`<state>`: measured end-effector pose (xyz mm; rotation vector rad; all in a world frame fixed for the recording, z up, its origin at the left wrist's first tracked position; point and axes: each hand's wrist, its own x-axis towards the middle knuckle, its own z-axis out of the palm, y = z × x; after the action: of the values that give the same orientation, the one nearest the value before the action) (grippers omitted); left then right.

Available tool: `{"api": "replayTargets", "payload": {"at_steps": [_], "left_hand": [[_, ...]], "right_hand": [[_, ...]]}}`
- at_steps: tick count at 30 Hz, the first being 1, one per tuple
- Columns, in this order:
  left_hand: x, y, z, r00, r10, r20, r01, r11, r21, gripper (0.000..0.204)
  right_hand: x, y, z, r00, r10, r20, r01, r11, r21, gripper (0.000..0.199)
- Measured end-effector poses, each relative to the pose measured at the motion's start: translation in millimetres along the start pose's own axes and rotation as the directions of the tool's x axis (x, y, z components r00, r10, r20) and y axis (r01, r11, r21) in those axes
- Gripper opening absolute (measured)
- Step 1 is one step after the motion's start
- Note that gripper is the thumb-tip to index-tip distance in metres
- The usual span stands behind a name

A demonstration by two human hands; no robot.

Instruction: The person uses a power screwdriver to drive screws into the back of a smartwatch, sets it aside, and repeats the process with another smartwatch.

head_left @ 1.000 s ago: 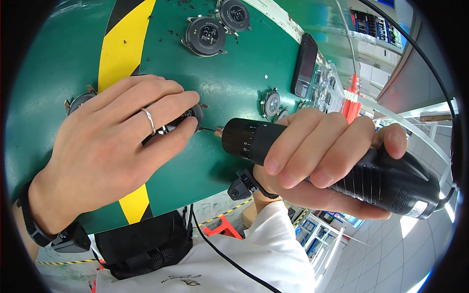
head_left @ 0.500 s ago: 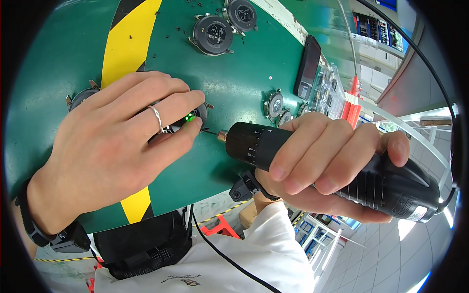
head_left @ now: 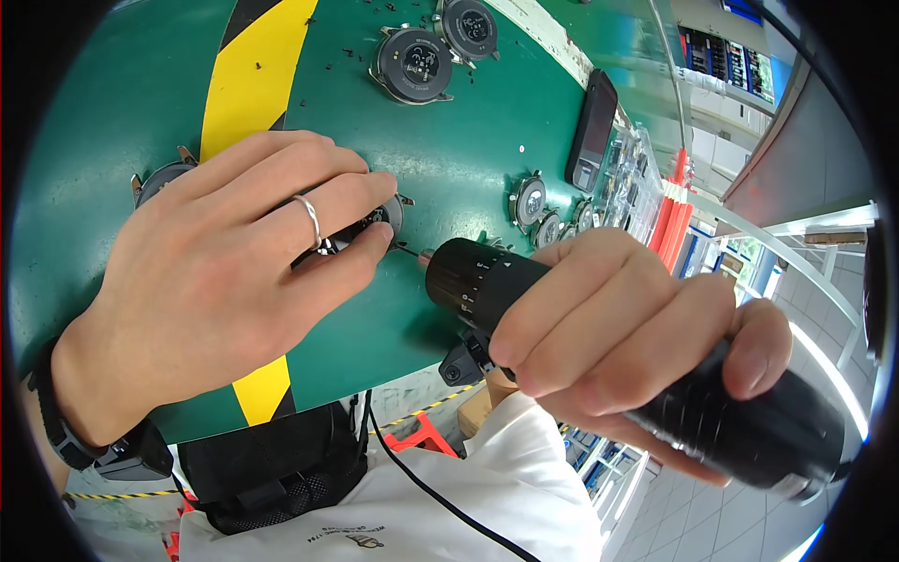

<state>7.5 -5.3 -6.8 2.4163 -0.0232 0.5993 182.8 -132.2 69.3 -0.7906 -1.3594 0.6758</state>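
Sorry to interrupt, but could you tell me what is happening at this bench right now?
A person is working on a green mat. The left hand presses down on a small round part, while the right hand grips a black electric screwdriver whose bit points at that part's edge. More round parts and a dark phone lie further back.

A green tabletop (head_left: 487, 122) carries a yellow-and-black stripe (head_left: 248, 84). Two round grey metal discs (head_left: 440, 47) lie near its far edge, a flat black phone (head_left: 592, 131) lies to the right, and a row of small round silver parts (head_left: 552, 220) sits beside it.
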Motion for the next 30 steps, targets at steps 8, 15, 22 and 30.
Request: {"api": "replayTargets", "payload": {"at_steps": [8, 15, 22, 30], "left_hand": [[0, 1, 2, 1.000, -0.007, -0.003, 0.007, 1.000, -0.007, 0.027], [-10, -4, -16, 1.000, 0.017, 0.006, -0.017, 1.000, 0.026, 0.027], [-29, 2, -78, 0.998, 0.064, -0.017, -0.064, 0.998, 0.025, 0.019], [-38, 42, -270, 0.991, 0.127, -0.031, -0.127, 0.992, -0.005, 0.015]], "right_hand": [[0, -5, 1, 0.999, -0.004, 0.045, 0.007, 0.999, -0.052, 0.057], [8, 0, 17, 0.999, -0.034, -0.016, 0.033, 0.999, -0.012, 0.057], [52, -13, 82, 0.947, -0.076, -0.312, 0.130, 0.979, 0.154, 0.060], [149, -99, 175, 0.662, 0.009, -0.749, -0.015, 1.000, -0.002, 0.085]]}}
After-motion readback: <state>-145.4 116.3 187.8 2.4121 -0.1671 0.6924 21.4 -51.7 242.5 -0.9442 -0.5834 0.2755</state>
